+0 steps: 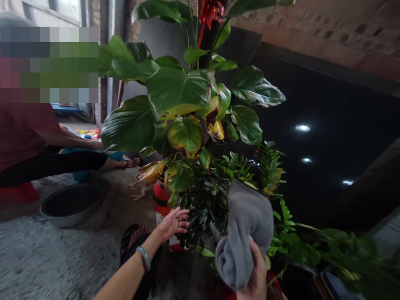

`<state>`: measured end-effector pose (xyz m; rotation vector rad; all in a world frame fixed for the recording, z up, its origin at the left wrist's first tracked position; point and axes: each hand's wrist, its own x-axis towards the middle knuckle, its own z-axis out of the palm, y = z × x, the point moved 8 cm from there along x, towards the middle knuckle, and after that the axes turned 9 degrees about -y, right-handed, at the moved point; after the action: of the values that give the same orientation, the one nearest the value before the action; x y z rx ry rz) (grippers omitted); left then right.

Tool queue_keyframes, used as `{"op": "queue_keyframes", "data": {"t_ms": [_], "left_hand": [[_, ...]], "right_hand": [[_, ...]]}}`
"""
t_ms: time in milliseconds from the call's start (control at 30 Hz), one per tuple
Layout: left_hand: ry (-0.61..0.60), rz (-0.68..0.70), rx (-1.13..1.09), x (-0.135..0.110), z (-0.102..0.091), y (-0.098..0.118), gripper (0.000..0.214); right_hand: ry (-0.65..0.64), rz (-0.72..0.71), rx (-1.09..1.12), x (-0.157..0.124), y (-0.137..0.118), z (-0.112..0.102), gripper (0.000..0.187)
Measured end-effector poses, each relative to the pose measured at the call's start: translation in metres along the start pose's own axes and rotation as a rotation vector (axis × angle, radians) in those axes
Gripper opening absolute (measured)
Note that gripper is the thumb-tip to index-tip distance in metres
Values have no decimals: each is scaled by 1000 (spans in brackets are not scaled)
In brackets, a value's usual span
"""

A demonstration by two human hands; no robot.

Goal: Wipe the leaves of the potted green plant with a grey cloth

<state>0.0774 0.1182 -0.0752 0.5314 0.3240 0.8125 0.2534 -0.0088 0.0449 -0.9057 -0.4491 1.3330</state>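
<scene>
My right hand point(258, 271) grips a bunched grey cloth point(246, 233), held up in front of low green foliage. My left hand point(173, 225), with a pale bangle on the wrist, is stretched out with its fingers apart and nothing in them. It is nearest to a dark-leaved bushy plant point(208, 196). Above both hands rises a tall plant with broad green leaves point(178, 89). Several of its lower leaves are yellow with brown, dried edges, such as one yellowing leaf point(186, 135). A red pot point(160, 191) shows partly behind the leaves.
At the left a person in a reddish top point(25, 133) sits with an arm and leg stretched out. A wide basin point(71, 204) stands on the rough floor near them. A dark glossy panel point(328, 146) leans on the right. Trailing green stems point(312, 246) spread at lower right.
</scene>
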Motion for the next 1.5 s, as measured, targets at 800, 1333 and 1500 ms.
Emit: {"op": "queue_keyframes", "data": {"t_ms": [800,1333,1500], "left_hand": [[-81,-68,55,-3,14,-11,28],[-62,-106,69,1,12,-21,21],[179,-46,73,-2,-2,-13,17]], "right_hand": [[17,192,-52,-9,113,-16,23],[96,277,1,-20,109,-13,29],[149,32,-124,-34,72,-41,24]]}}
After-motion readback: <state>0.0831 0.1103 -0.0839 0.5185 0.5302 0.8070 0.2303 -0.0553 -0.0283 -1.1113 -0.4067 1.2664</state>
